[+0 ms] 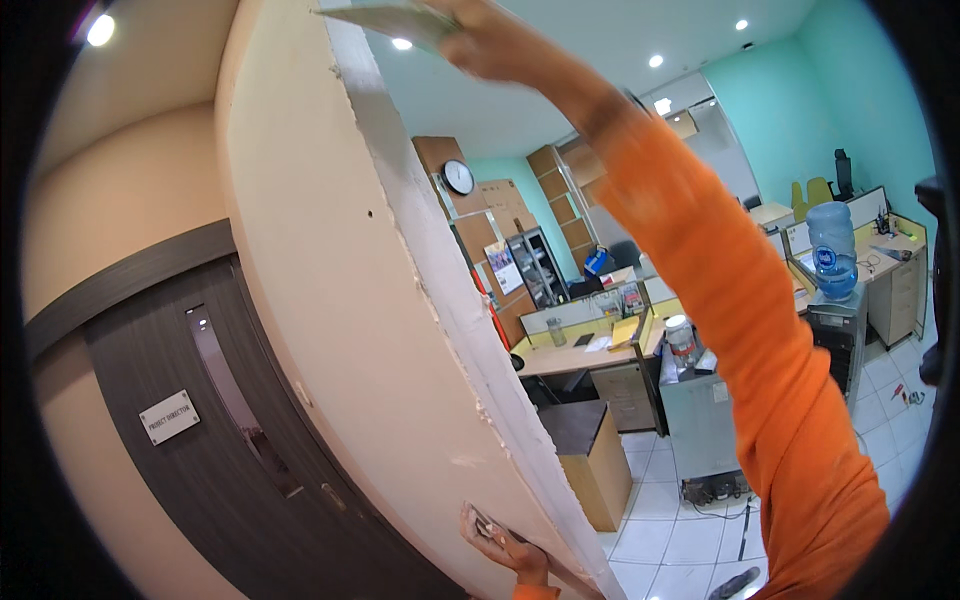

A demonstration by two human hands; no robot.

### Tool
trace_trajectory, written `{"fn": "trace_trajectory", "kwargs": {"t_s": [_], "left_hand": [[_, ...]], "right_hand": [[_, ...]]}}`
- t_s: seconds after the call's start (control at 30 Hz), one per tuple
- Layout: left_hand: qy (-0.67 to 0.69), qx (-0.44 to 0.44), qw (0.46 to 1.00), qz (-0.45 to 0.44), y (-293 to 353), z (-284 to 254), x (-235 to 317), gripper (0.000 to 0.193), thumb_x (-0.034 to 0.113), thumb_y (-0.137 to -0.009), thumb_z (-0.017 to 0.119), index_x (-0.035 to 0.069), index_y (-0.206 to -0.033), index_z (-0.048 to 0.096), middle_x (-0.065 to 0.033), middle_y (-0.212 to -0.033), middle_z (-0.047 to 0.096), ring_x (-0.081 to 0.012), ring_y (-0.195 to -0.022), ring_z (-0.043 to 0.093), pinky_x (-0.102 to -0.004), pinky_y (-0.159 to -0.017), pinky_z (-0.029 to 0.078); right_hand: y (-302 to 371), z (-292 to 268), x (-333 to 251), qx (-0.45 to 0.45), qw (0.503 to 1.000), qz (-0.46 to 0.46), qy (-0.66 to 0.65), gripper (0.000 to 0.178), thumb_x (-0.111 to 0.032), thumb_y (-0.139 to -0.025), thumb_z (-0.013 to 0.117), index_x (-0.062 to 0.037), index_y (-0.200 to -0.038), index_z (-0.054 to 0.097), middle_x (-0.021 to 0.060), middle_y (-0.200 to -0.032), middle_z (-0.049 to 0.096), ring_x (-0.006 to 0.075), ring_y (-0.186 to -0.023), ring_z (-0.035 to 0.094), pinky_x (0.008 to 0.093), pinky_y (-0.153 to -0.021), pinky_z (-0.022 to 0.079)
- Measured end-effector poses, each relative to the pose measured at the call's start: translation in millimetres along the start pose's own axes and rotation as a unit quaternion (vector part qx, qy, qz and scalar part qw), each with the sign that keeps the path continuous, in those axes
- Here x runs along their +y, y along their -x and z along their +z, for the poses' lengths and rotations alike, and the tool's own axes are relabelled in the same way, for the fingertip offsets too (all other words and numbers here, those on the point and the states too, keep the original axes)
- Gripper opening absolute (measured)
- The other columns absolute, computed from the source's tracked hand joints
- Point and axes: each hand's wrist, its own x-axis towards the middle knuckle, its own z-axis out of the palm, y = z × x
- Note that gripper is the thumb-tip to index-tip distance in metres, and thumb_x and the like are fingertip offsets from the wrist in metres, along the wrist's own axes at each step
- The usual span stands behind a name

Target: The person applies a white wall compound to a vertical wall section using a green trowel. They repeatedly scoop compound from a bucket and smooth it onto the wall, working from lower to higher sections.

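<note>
High up, my right hand [490, 45] is closed on a putty knife with a wide, flat, pointed-looking blade [385, 18], its tip near the top of the wall's edge. Motion blurs the hand a little. Down at the lower middle, my left hand [500, 548] is closed, palm up, beside the wall, around something greyish that I cannot make out. Between them runs the cream wall [330, 250], its corner covered by a rough white plaster strip [440, 270] with a ragged, lumpy border. A small dark hole [370, 213] marks the wall.
At the left is a dark door [150, 360] with a sign plate. Beyond the wall's end lies an office: desks [570, 355], a wooden cabinet [590, 465], a water dispenser with a blue bottle [832, 255], a wall clock [458, 177]. Tools [908, 396] lie on the tiled floor.
</note>
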Motion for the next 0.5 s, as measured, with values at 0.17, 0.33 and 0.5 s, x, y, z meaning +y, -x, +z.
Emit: {"fn": "trace_trajectory", "kwargs": {"t_s": [0.17, 0.33, 0.5], "left_hand": [[0.018, 0.011, 1.0, 0.002, 3, 0, -8, 0.056, 0.035, -0.106, 0.04, -0.005, -0.145, 0.038, -0.0231, -0.15, 0.038, -0.0377, -0.137, 0.042, -0.0521, -0.115, 0.034], [0.096, 0.043, 0.994, -0.021, 9, 1, -18, 0.049, 0.03, -0.111, 0.042, -0.006, -0.145, 0.043, -0.0247, -0.149, 0.046, -0.0357, -0.139, 0.043, -0.0471, -0.118, 0.033], [0.075, 0.03, 0.996, -0.043, 13, -2, -20, 0.051, 0.032, -0.111, 0.042, -0.006, -0.145, 0.043, -0.0239, -0.145, 0.048, -0.035, -0.135, 0.045, -0.0473, -0.117, 0.034]], "right_hand": [[-103, 17, 68, -0.144, 0.989, 0.021, 0.018, 0.029, -0.008, -0.094, 0.056, 0.0016, -0.119, 0.068, 0.0144, -0.09, 0.071, 0.0204, -0.085, 0.063, 0.0347, -0.079, 0.051], [-88, 23, 68, -0.148, 0.98, -0.109, -0.071, 0.031, -0.016, -0.097, 0.061, 0.0026, -0.12, 0.069, 0.0136, -0.098, 0.073, 0.0191, -0.091, 0.064, 0.0338, -0.085, 0.051], [-55, 19, 42, -0.106, 0.992, -0.003, -0.069, 0.039, -0.012, -0.094, 0.062, 0.0038, -0.129, 0.068, 0.0091, -0.097, 0.073, 0.0187, -0.088, 0.065, 0.0331, -0.079, 0.053]]}}
